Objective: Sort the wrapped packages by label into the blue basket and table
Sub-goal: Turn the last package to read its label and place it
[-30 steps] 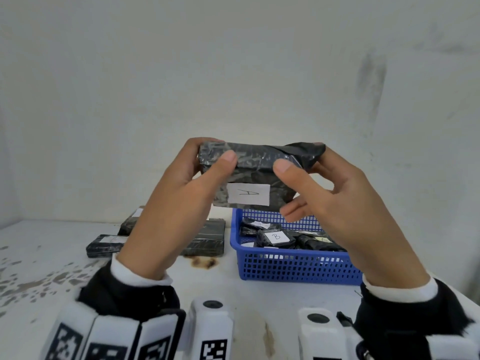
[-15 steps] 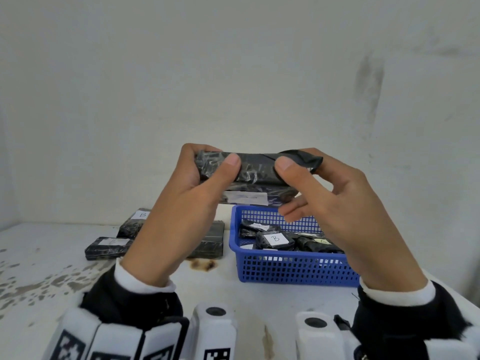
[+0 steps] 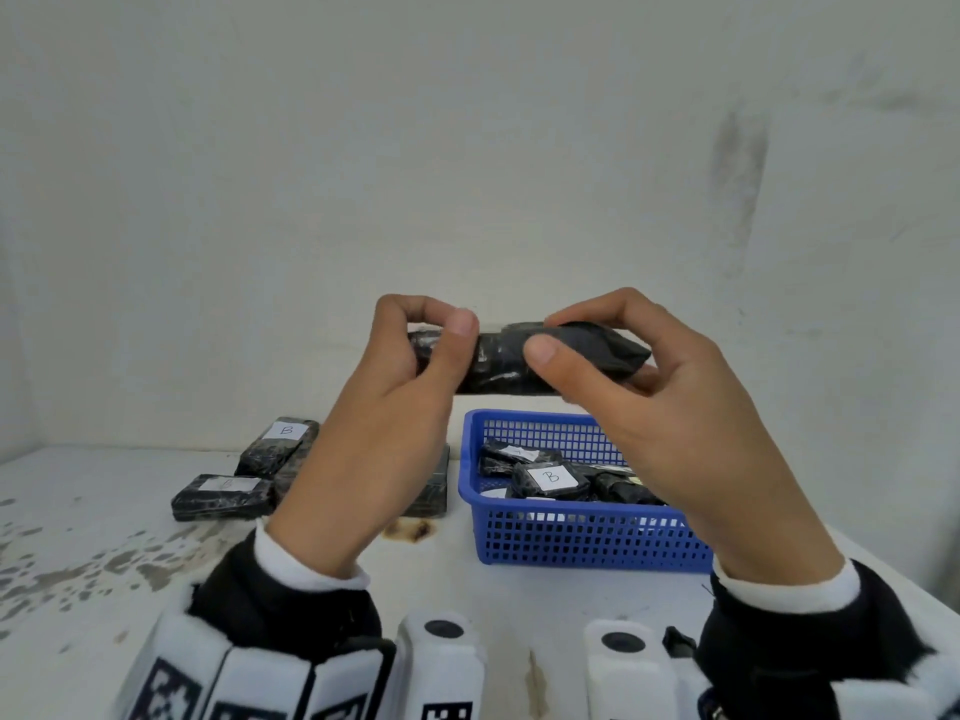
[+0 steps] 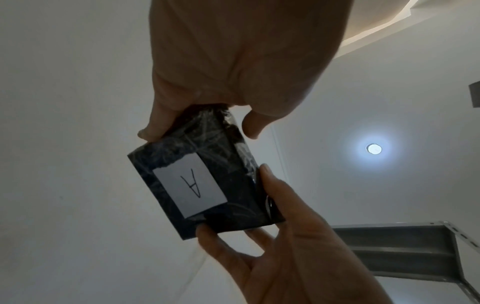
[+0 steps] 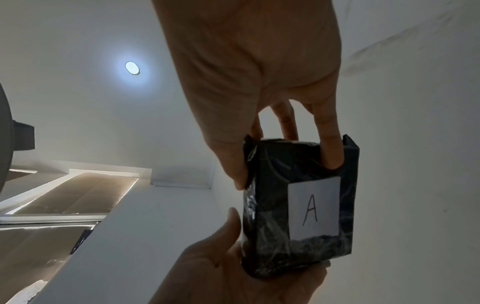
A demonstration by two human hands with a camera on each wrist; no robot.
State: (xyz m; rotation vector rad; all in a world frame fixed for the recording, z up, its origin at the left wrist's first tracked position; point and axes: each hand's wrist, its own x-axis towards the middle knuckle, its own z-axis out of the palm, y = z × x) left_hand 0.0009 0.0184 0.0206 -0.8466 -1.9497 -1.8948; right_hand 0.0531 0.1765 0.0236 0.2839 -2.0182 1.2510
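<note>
I hold one black wrapped package up in both hands, above the back of the blue basket.

My left hand pinches its left end, thumb in front and fingers curled over the top; my right hand grips the right end the same way. From my head I see only the package's dark edge, lying level; both wrist views, looking up from beneath, show a white label marked "A" on its underside. The basket stands on the white counter to the right and holds several black packages, one with a "B" label facing up. Left of the basket more black packages lie on the counter: one labelled "B", one whose label I cannot read, and one mostly hidden behind my left hand.
</note>
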